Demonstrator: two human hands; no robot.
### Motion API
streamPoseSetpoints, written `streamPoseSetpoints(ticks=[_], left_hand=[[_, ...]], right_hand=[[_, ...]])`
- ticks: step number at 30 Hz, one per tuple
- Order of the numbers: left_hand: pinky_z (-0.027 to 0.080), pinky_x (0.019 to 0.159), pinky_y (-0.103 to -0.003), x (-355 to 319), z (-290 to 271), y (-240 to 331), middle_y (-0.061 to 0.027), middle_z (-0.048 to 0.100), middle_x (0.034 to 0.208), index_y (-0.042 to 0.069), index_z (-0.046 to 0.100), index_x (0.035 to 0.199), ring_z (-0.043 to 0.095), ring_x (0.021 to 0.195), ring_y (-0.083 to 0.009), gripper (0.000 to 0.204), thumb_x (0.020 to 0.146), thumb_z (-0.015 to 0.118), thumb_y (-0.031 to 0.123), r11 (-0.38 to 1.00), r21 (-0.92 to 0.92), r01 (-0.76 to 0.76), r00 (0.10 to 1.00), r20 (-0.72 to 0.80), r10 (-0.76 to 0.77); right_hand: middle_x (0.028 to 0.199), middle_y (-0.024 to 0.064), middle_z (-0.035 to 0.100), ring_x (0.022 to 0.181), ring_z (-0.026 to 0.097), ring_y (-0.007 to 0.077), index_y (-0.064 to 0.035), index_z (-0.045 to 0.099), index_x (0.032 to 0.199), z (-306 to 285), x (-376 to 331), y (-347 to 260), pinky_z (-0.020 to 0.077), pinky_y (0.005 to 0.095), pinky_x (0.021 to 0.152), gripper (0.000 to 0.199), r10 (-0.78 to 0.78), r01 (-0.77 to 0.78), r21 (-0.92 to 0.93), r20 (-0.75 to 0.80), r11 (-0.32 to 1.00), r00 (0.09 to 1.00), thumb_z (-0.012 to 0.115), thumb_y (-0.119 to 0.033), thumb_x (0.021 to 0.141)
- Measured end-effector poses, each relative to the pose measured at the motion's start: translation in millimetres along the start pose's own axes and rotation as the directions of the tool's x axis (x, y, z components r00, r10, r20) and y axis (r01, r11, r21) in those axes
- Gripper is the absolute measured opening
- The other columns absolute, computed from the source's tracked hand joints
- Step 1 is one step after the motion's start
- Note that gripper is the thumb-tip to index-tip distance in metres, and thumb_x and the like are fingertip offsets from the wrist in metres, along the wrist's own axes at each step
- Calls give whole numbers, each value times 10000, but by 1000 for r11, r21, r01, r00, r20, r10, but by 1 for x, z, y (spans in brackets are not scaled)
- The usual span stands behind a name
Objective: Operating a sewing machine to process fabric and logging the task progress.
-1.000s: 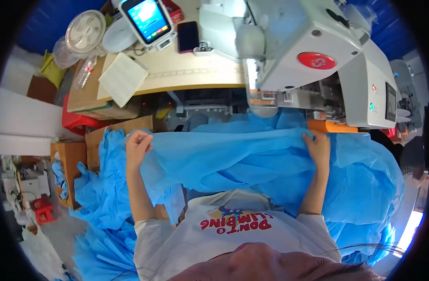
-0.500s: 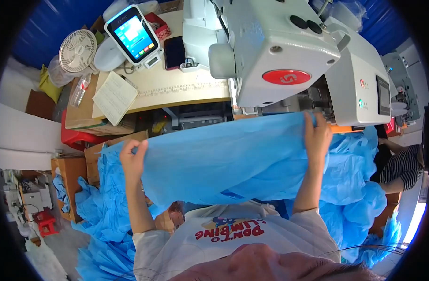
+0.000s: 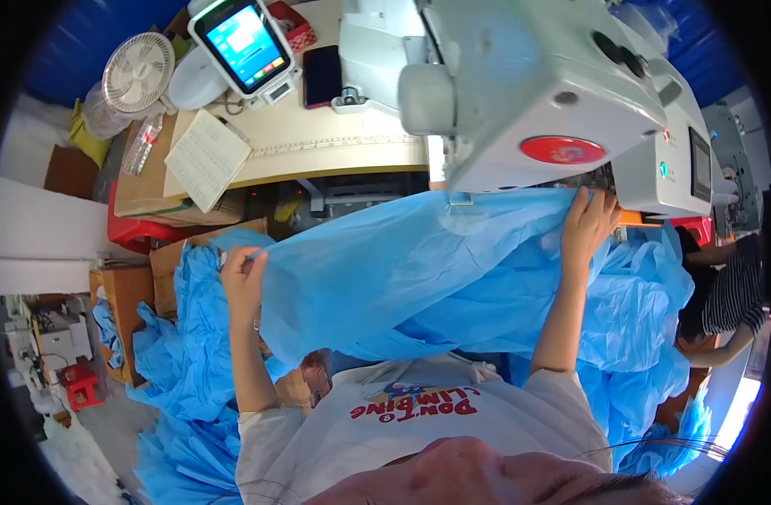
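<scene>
A thin, translucent blue fabric sheet (image 3: 377, 278) is stretched between my hands in front of the sewing machine (image 3: 537, 109). My left hand (image 3: 244, 271) pinches its left end between thumb and fingers, short of the table's front edge. Up against the machine, my right hand (image 3: 589, 220) grips the far right edge, its fingers curled over the fabric. The sheet's upper edge runs beneath the machine's white head, which hides the needle area. Loose folds hang down toward my lap.
Heaps of blue fabric lie at left (image 3: 192, 337) and right (image 3: 638, 295). On the table (image 3: 318, 156) are a control screen (image 3: 242, 49), a dark phone (image 3: 322, 76), an open notebook (image 3: 207, 160) and a fan (image 3: 138, 73). Another person's striped sleeve (image 3: 730, 290) shows at far right.
My right hand has moved right and slightly forward with the sheet's edge, which now reaches under the machine head. My left hand stays nearly in place. The view has shifted a little.
</scene>
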State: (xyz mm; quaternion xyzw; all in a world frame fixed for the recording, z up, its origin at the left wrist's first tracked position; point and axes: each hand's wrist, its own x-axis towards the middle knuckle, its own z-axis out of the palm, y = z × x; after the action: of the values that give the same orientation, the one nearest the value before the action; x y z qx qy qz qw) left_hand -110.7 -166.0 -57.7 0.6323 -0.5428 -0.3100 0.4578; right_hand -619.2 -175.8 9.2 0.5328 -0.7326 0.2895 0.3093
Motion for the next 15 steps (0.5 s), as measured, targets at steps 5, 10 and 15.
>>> streamPoseSetpoints(ticks=[5,10,15], left_hand=[[364,563,-190,-26,-42,-25,25,471,647,42,574,823,445,612,-60,120,817,665,121,945,-149,292,943,212,-257],[370,531,-195,-58,-105,-60,22,531,662,50,596,816,455,578,-41,86,790,672,82,774,-558,300,944,291,-156],[392,612,-214,-71,-113,-50,7,556,745,38,599,856,482,668,-61,95,826,653,111,964,-154,216,976,14,-217]], right_hand=[[946,156,570,926,486,362,-7,574,899,-20,-6,-10,374,422,847,138,37,-56,225,89,973,995,536,-138,880],[950,125,592,907,534,316,-16,585,901,-57,-16,-80,396,394,819,89,-168,148,410,12,900,986,572,-90,853],[983,154,608,920,549,337,9,587,973,-51,-11,-103,414,381,841,224,32,-281,491,456,825,890,627,-160,832]])
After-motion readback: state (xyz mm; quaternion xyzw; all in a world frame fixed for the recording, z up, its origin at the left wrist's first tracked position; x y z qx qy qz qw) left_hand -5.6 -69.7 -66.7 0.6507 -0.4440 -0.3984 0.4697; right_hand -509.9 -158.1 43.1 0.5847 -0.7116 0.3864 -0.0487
